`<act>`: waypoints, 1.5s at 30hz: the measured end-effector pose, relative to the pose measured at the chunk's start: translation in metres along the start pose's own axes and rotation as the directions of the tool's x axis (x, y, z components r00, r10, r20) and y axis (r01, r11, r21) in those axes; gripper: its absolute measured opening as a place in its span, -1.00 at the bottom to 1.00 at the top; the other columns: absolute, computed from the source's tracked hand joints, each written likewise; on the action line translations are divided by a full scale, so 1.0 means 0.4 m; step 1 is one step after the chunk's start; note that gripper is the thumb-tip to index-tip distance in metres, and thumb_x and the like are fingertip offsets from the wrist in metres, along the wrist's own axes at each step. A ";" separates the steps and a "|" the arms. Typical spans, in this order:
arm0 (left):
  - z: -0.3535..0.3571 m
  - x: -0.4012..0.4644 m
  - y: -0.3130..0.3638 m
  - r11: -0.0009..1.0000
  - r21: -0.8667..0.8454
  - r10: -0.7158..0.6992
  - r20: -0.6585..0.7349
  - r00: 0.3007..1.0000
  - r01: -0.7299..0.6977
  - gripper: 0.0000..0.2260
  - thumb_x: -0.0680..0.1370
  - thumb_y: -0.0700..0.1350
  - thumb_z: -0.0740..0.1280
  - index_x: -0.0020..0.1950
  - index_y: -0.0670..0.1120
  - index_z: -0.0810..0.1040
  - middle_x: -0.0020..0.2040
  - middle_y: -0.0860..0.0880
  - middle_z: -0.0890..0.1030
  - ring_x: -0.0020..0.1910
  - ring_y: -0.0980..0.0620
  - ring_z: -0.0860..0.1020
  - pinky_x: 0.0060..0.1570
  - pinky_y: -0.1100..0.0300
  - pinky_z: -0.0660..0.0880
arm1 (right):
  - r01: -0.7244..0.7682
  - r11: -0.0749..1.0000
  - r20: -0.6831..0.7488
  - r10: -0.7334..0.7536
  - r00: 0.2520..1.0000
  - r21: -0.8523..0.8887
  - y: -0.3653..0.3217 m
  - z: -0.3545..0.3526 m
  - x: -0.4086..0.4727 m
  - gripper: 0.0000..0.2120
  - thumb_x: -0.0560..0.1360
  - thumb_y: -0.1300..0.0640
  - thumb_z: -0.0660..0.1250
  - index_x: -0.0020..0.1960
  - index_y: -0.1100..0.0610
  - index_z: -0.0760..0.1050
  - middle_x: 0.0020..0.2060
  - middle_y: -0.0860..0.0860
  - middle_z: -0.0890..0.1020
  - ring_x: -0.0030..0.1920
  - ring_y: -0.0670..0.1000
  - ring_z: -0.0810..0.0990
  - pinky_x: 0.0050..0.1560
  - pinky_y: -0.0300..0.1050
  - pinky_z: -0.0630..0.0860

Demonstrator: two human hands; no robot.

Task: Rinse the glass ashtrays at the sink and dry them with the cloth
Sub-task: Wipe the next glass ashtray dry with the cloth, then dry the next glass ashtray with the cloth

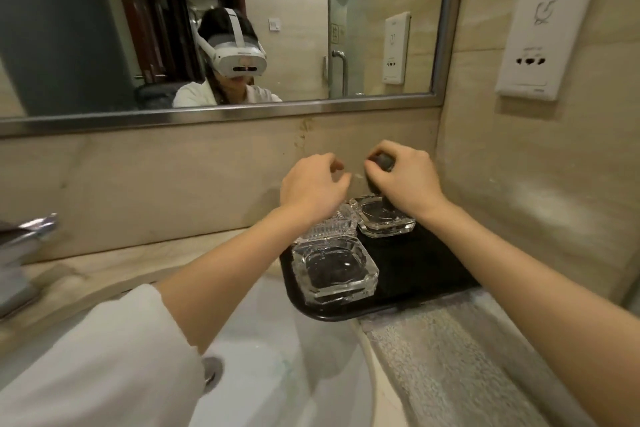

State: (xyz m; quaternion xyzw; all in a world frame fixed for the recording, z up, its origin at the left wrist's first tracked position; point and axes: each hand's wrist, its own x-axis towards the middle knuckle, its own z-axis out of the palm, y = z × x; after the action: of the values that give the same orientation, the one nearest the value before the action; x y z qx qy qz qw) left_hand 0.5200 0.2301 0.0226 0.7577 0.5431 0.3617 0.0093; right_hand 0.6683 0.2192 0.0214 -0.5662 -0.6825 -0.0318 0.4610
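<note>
Right now both hands are up behind the black tray (433, 274), which sits on the tabletop just beside the sink (277, 357). The right hand (403, 180) has its fingers curled round a small dark object (381, 160), too blurred to name, above the far ashtray (384, 215). The left hand (311, 185) hovers with fingers loosely bent and holds nothing that I can see.

Three glass ashtrays show on the tray: the near ashtray (334, 270) at the front edge closest to the sink, a ribbed ashtray (329, 229) partly hidden behind it under the left wrist, and the far one at the back. A grey cloth (450, 350) lies on the tabletop just in front of the tray.

Judging by this, rinsing has not begun; the step looks like clearing the dark object away. To do it well, lift it straight up so it does not knock the glass rim, set it down away from the tray, then take one ashtray at a time with a full grip on its sides, since wet glass will likely slip. The near one is the easiest to carry over the sink.
</note>
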 end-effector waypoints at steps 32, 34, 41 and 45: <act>-0.797 -0.949 -0.519 0.901 0.253 -0.321 -0.156 0.934 0.352 -0.75 0.54 -0.04 0.31 0.20 -0.04 0.53 0.12 0.03 0.57 0.14 0.06 0.50 0.13 0.13 0.45 | 0.255 0.845 0.443 -0.476 0.760 0.470 -0.989 0.287 -0.595 -0.80 0.48 0.06 0.33 0.07 0.08 0.53 -0.10 -0.03 0.61 -0.17 -0.08 0.54 -0.13 -0.20 0.49; -0.837 -0.965 -0.572 0.829 0.307 -0.420 -0.208 0.883 0.467 -0.73 0.55 -0.04 0.29 0.23 -0.04 0.51 0.17 0.01 0.56 0.16 0.02 0.50 0.12 0.09 0.46 | 0.160 0.882 0.561 -0.413 0.718 0.444 -1.041 0.323 -0.589 -0.80 0.47 0.02 0.33 0.06 0.06 0.54 -0.10 -0.05 0.59 -0.11 -0.08 0.51 -0.17 -0.25 0.45; -0.909 -1.036 -0.722 0.574 0.407 -0.688 -0.231 0.688 0.710 -0.64 0.54 0.00 0.26 0.31 -0.10 0.45 0.25 -0.12 0.49 0.23 -0.12 0.43 0.17 0.00 0.41 | -0.330 0.877 0.873 -0.179 0.454 0.351 -1.191 0.466 -0.607 -0.77 0.44 0.05 0.38 -0.04 0.21 0.57 -0.15 0.09 0.61 -0.06 0.09 0.59 -0.05 -0.04 0.56; -0.921 -1.051 -0.763 0.513 0.410 -0.724 -0.265 0.636 0.754 -0.61 0.54 0.01 0.27 0.30 -0.15 0.42 0.24 -0.17 0.46 0.24 -0.16 0.41 0.20 -0.01 0.39 | -0.265 0.923 0.901 -0.157 0.406 0.280 -1.230 0.510 -0.633 -0.79 0.44 0.04 0.36 -0.21 0.16 0.43 -0.19 0.08 0.54 -0.12 0.07 0.52 -0.33 -0.16 0.41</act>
State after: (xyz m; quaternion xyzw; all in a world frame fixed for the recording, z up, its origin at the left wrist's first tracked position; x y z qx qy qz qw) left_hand 0.0028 -0.1330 -0.0558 0.4192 0.8851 0.1972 -0.0439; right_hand 0.1359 -0.0293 -0.0284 -0.4125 -0.7950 0.4295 0.1152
